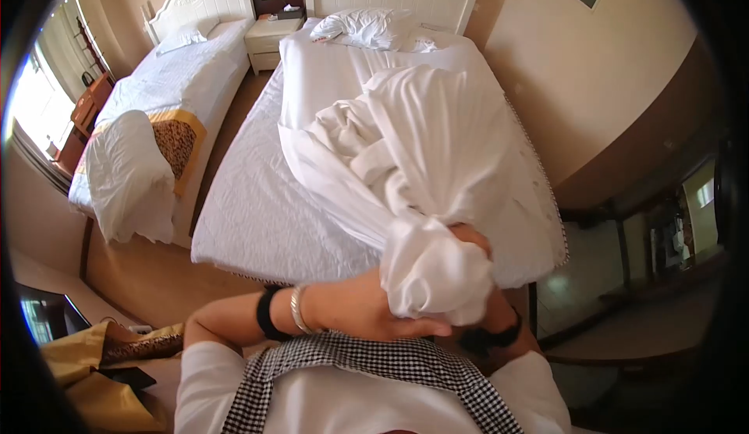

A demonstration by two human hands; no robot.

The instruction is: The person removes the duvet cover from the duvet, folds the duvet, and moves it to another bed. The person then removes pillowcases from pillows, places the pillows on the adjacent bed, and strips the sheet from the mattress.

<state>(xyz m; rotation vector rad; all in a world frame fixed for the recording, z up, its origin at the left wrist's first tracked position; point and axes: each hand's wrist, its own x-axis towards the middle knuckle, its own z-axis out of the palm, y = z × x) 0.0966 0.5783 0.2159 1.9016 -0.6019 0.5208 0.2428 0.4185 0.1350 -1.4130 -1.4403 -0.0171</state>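
Observation:
A large white sheet (437, 130) lies bunched over the middle of the near bed, its close end gathered and lifted in front of my body. My left hand (363, 309) is closed around the gathered fabric from the left, its thumb showing beneath the bundle. On the far side of the same bundle, my right hand (472, 239) grips the cloth; most of its fingers are hidden by the fabric. Under the sheet is a white quilted mattress cover (257, 200). A crumpled white pillow (363, 27) rests by the headboard.
To the left stands a second bed (187, 75) with a gold and patterned runner (178, 141) and a heaped white cover (129, 173). A nightstand (273, 36) sits between the beds. Gold fabric (78, 364) lies at the lower left. A wall (585, 67) borders the right.

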